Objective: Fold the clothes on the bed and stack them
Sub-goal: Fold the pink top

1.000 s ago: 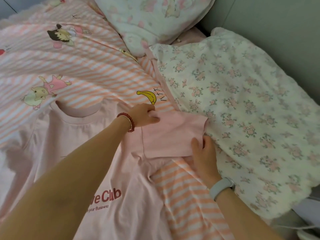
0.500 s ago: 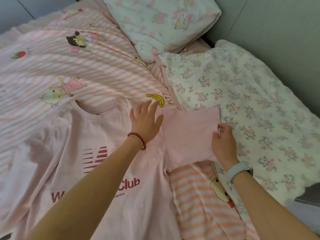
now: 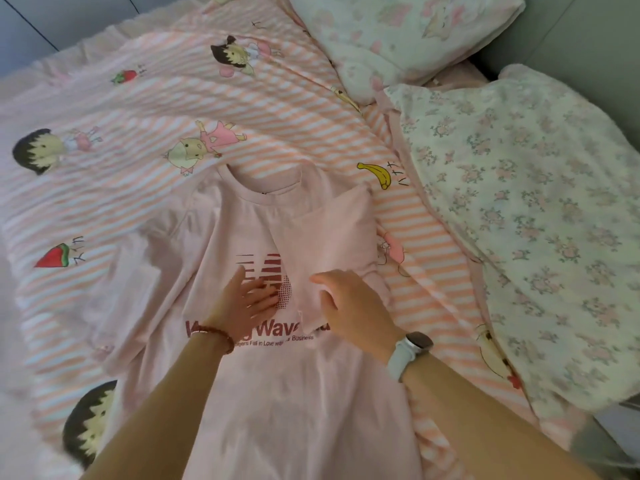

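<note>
**Pink T-shirt: right sleeve now folded in over the chest**

The pale pink cotton T-shirt with dark red lettering (image 3: 277, 375) is laid face up at the centre and lower middle of the frame, on the pink-and-white striped cartoon-print bedsheet (image 3: 138, 109). Since half a second ago its right-hand sleeve (image 3: 329, 230), then spread out flat toward the quilt, has been turned inward and is now laid over the chest print. By this the first fold is judged as made; the left-hand sleeve is still spread out and nothing has been stacked.

Left of centre, the left hand (image 3: 246, 303), with a bead bracelet at the wrist, is pressed flat on the print with fingers straight, nothing being grasped. Just to its right, the right hand (image 3: 349, 306), a white watch at its wrist, is set at the folded sleeve's lower edge with thumb extended; whether the cloth is pinched cannot be told.

Counted: one T-shirt, two hands, one white printed pillow (image 3: 398, 32) at the upper right, one white floral quilt (image 3: 519, 220) along the right side.
</note>
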Motion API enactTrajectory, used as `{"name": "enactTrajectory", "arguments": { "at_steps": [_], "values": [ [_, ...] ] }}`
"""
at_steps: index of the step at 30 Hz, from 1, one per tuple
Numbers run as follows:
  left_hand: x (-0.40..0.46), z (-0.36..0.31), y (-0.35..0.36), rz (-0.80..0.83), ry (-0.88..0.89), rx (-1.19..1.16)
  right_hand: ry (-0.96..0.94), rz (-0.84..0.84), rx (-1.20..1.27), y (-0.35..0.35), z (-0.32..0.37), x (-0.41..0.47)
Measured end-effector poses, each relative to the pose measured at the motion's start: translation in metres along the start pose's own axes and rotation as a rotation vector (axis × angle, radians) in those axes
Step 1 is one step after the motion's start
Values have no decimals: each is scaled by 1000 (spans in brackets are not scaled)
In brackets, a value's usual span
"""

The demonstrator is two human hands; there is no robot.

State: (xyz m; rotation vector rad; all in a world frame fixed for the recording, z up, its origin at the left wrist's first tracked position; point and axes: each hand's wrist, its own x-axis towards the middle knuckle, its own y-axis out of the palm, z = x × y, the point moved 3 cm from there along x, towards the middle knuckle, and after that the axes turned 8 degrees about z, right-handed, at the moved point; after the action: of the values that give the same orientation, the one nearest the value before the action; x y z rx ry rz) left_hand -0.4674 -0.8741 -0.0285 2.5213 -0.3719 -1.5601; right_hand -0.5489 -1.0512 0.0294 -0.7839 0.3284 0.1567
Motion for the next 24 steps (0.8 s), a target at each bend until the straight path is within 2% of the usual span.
{"name": "enactTrajectory", "arguments": {
  "at_steps": [2,4,7,10,11,13,14,16,19,22,24],
  "values": [
    [4,5,10,-9,11,98,17,-97,-265,11,-27,-7],
    [9,6,25,-39,49,205,96,-82,-378,18,-51,-14],
    [18,-4,53,-33,168,323,145,-61,-302,19,-73,-22],
    [34,-14,70,-154,288,391,233,-161,19,16,-86,-28],
    [39,-19,74,-256,316,541,278,-202,147,16,-90,-29],
    [42,-32,89,-480,383,1021,321,-249,298,20,-93,-31],
    [45,-38,100,-508,452,1221,322,-284,330,23,-93,-32],
    [55,-50,125,-408,589,1480,315,-374,405,27,-92,-33],
    [80,-64,156,-249,615,1649,266,-414,475,31,-88,-40],
    [104,-78,173,-123,554,1533,168,-347,357,30,-89,-50],
    [108,-87,180,-119,625,1394,126,-355,236,25,-94,-57]
  ]
}}
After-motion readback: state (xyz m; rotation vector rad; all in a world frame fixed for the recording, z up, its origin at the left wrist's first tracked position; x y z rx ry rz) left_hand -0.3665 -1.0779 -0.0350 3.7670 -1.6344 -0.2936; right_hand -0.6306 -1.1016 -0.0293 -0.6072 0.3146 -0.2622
